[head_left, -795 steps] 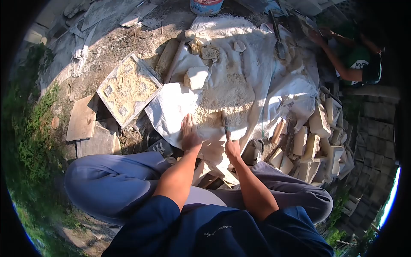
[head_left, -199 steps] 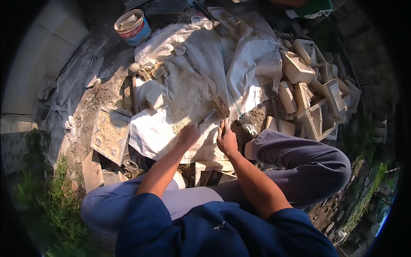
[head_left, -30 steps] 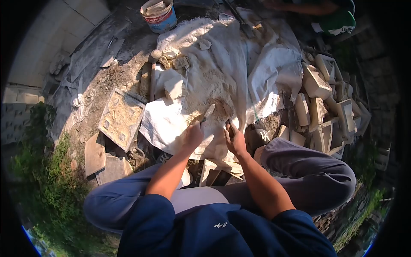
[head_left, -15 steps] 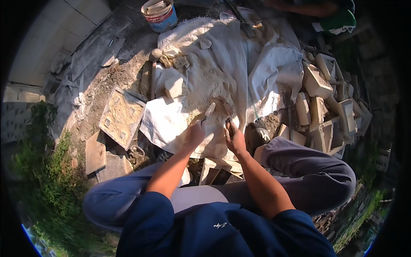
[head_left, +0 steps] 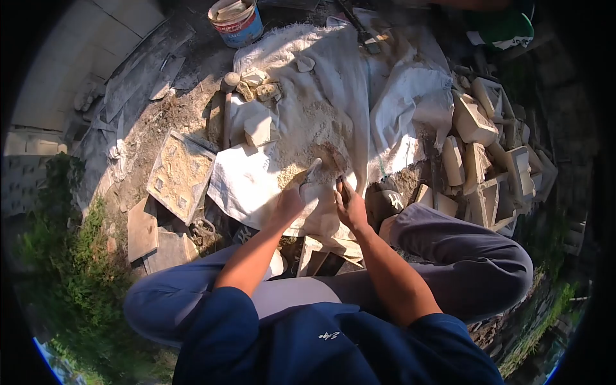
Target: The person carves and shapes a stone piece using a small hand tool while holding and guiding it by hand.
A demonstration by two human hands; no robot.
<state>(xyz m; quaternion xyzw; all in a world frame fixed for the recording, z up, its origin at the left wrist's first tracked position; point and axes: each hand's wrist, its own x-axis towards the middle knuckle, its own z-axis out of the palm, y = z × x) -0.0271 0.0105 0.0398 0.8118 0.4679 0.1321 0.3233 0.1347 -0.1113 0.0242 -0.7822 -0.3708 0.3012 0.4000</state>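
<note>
My left hand (head_left: 290,204) is closed around the lower end of a pale narrow piece (head_left: 312,169); its exact kind is unclear. Close on the right, my right hand (head_left: 350,206) grips the dark handle of a trowel-like tool, whose reddish-brown blade (head_left: 335,156) points away from me over the powder. Both hands are low over a white woven sack (head_left: 244,183) spread on the ground. Sandy powder (head_left: 317,128) covers the sack's middle. A pale angular block (head_left: 258,130) rests on the sack, left of the powder.
A hammer (head_left: 230,83) lies along the sack's left edge, near rough stones (head_left: 266,92). Left of it is a sand-topped slab (head_left: 183,176). Many pale blocks (head_left: 475,122) are heaped at right. A blue-red bucket (head_left: 239,29) stands behind; another person's green garment (head_left: 504,29) shows at upper right.
My left hand and the pale piece have shifted slightly left and toward me. My right hand stays nearly in place. The other person's arm has moved up toward the frame's edge.
</note>
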